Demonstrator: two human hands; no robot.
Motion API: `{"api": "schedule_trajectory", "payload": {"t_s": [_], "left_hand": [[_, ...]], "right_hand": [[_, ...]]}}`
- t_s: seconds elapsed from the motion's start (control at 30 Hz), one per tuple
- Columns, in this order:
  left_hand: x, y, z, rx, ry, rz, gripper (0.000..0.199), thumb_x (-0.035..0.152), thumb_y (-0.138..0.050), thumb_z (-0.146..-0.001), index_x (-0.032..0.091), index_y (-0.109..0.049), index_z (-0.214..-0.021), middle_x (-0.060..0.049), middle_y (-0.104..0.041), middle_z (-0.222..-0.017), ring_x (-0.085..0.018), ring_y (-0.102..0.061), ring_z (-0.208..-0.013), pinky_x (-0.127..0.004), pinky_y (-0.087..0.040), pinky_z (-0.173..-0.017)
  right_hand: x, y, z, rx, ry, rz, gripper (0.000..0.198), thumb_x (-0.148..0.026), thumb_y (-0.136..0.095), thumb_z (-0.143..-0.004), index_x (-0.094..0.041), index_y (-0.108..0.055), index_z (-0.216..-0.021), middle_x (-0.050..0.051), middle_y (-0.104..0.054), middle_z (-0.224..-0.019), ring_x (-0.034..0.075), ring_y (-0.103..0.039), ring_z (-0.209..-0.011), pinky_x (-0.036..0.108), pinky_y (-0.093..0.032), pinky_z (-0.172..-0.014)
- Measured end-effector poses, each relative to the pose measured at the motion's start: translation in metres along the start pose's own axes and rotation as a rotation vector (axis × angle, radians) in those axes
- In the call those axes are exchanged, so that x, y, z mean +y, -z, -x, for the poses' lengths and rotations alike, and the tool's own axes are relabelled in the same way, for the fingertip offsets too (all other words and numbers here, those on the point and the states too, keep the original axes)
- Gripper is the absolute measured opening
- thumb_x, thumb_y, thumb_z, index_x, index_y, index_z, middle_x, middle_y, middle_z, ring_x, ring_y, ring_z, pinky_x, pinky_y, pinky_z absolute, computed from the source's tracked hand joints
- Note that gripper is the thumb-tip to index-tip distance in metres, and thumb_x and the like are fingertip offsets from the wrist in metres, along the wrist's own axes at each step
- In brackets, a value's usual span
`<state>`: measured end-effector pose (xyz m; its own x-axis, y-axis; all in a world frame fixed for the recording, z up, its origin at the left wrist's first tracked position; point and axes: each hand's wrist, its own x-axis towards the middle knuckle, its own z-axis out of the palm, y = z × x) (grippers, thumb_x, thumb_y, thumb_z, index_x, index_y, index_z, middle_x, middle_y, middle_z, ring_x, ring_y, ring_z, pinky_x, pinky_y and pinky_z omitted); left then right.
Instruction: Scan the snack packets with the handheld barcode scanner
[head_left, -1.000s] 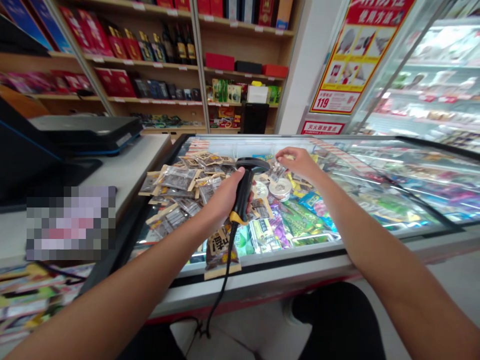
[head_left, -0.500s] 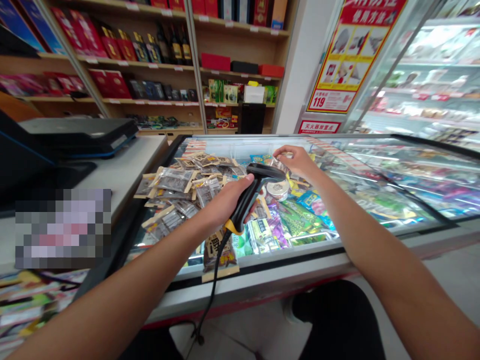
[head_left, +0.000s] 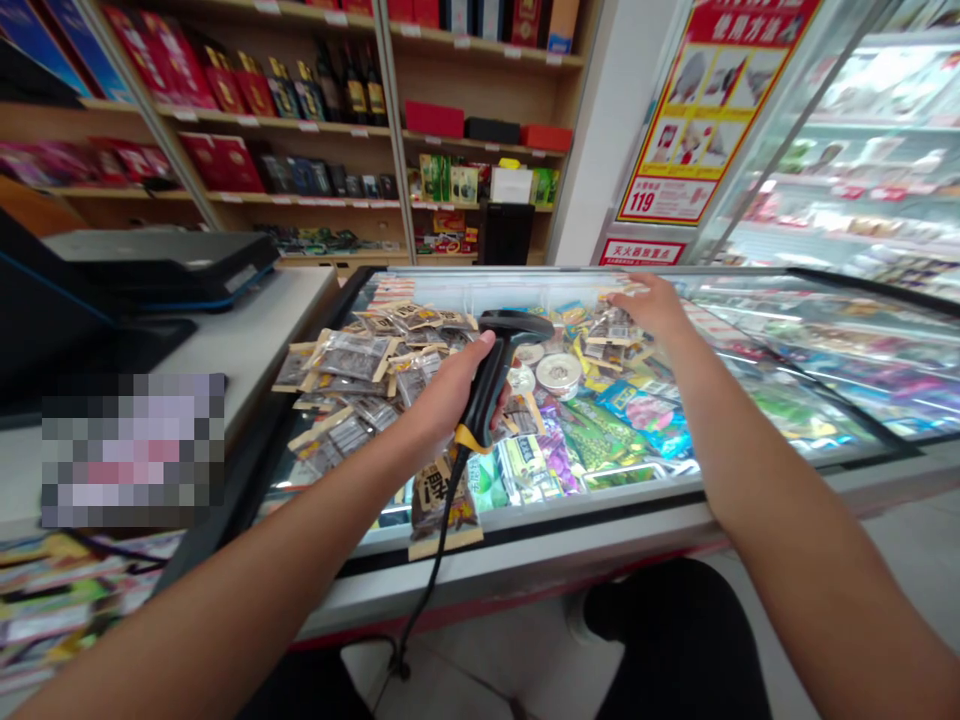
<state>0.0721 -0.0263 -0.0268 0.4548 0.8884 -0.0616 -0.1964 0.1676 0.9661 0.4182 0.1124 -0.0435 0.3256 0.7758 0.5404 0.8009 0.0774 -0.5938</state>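
A black barcode scanner with a yellow collar is gripped in my left hand, its head pointing right above the glass freezer top. To the right, my right hand has its thumb and finger at the upper edge of a small clear snack packet with brown contents, seemingly pinching it. That packet lies over others of the same kind. A large heap of similar snack packets covers the left part of the glass. One more packet lies at the near edge, behind the scanner's cable.
Under the freezer glass are round tubs and colourful bags. At left stands a counter with dark equipment and a blurred-out item. The scanner's cable hangs over the front edge. Stocked shelves stand behind.
My right hand has moved right with a snack packet, to beside other packets. The scanner in my left hand has shifted slightly left and up.
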Motion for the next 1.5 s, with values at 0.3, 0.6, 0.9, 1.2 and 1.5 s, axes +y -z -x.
{"api": "schedule_trajectory", "payload": {"t_s": [0.3,0.6,0.9,1.2,1.5], "left_hand": [[0.005,0.0,0.0,0.092,0.002,0.062,0.048,0.06,-0.045,-0.096,0.015,-0.062,-0.096,0.001,-0.057,-0.055,-0.011,-0.05,-0.037,-0.021,-0.039,-0.038],[0.006,0.002,-0.003,0.149,-0.038,0.091,0.046,0.057,-0.038,-0.099,0.017,-0.059,-0.089,0.001,-0.056,-0.053,-0.011,-0.049,-0.036,-0.021,-0.036,-0.036],[0.007,0.001,-0.003,0.16,-0.03,0.071,0.05,0.063,-0.043,-0.095,0.018,-0.061,-0.09,0.001,-0.056,-0.054,-0.012,-0.049,-0.036,-0.022,-0.036,-0.036],[0.006,0.017,-0.005,0.038,0.058,-0.26,0.053,0.066,-0.053,-0.09,0.015,-0.067,-0.085,-0.004,-0.063,-0.06,-0.012,-0.053,-0.039,-0.023,-0.039,-0.038],[0.01,0.02,-0.002,-0.022,-0.007,-0.415,0.056,0.065,-0.05,-0.092,0.015,-0.065,-0.072,-0.006,-0.062,-0.059,-0.011,-0.053,-0.041,-0.022,-0.041,-0.04]], "right_hand": [[-0.005,0.001,0.011,-0.01,-0.025,0.235,0.06,-0.037,-0.068,-0.08,-0.009,-0.061,-0.133,0.023,-0.068,-0.123,0.037,-0.063,-0.116,0.053,-0.045,-0.102],[-0.12,-0.004,0.09,-1.061,0.58,-0.004,0.043,-0.059,-0.077,-0.075,-0.024,-0.072,-0.099,0.006,-0.073,-0.101,0.025,-0.068,-0.09,0.036,-0.053,-0.078],[-0.124,-0.009,0.102,-1.221,0.602,0.086,0.043,-0.054,-0.081,-0.071,-0.024,-0.068,-0.101,0.004,-0.072,-0.1,0.025,-0.066,-0.085,0.035,-0.051,-0.072],[-0.078,0.022,0.044,-0.863,0.363,-0.077,0.032,-0.047,-0.082,-0.069,-0.026,-0.076,-0.092,0.005,-0.076,-0.1,0.029,-0.069,-0.09,0.037,-0.054,-0.077],[-0.051,0.008,0.036,-0.729,-0.01,-0.42,0.032,-0.048,-0.085,-0.065,-0.025,-0.07,-0.082,0.004,-0.073,-0.084,0.019,-0.064,-0.069,0.031,-0.053,-0.06]]}}
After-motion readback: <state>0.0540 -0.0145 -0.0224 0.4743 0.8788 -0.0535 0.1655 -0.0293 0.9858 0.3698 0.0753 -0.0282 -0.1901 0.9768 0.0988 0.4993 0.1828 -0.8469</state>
